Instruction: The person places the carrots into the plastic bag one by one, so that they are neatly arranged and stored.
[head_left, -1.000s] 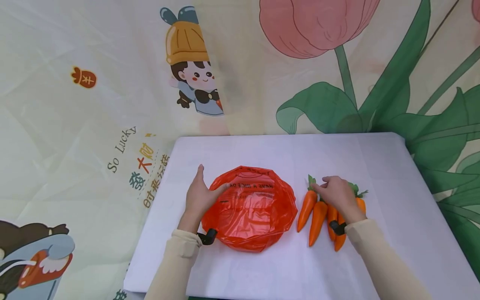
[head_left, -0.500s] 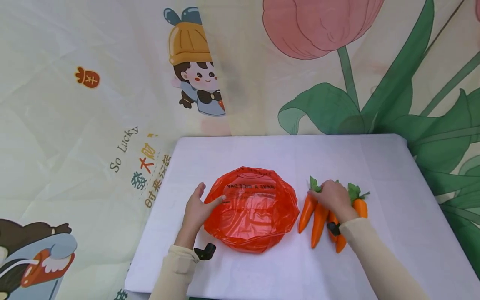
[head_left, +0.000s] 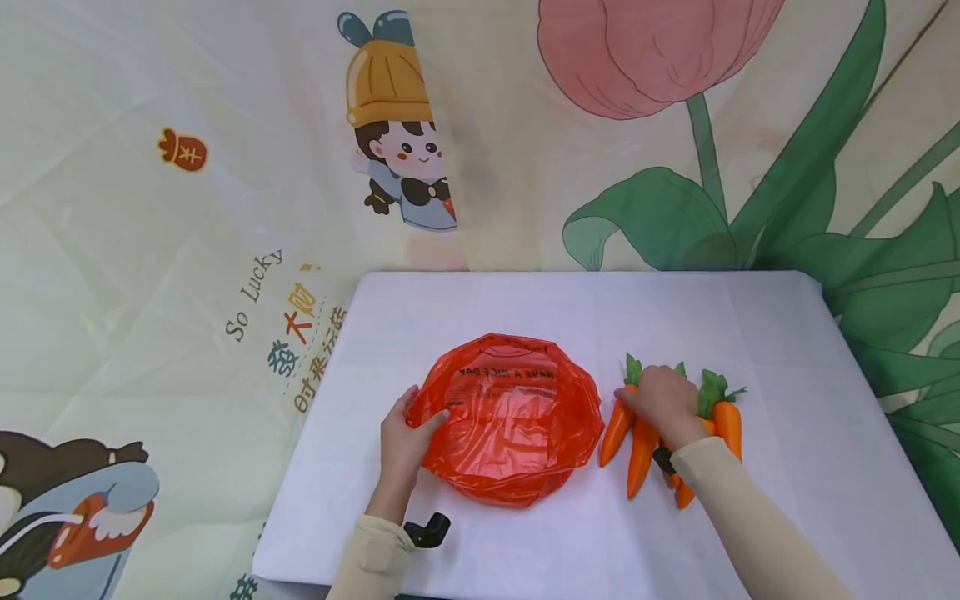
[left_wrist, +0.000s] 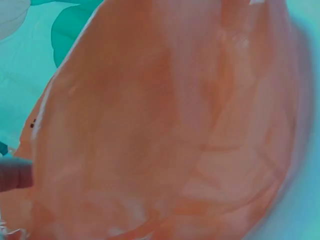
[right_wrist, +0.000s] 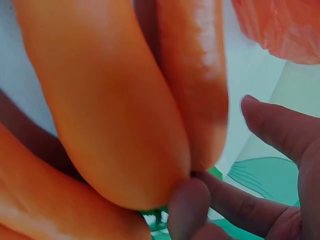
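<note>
A red plastic bag (head_left: 517,425) lies spread on the white table, printed with dark lettering; it fills much of the left wrist view. My left hand (head_left: 402,437) is at its left edge, thumb and fingers spread apart, thumb over the bag. One fingertip (left_wrist: 17,175) shows beside the bag's edge in the left wrist view. Right of the bag lie several orange carrots (head_left: 617,429) with green tops. My right hand (head_left: 663,404) reaches over their top ends. In the right wrist view its fingers touch the top of a carrot (right_wrist: 110,110), while the thumb stands apart.
The carrots lie side by side, and a rightmost carrot (head_left: 727,429) is partly beyond my right hand. The white table (head_left: 585,308) ends at a cloth backdrop (head_left: 495,167) printed with flowers and cartoon figures. Black wrist cameras hang below both wrists.
My left hand has drawn down toward the near side along the bag's edge. My right hand has come slightly lower over the carrots. Bag and carrots lie much as before.
</note>
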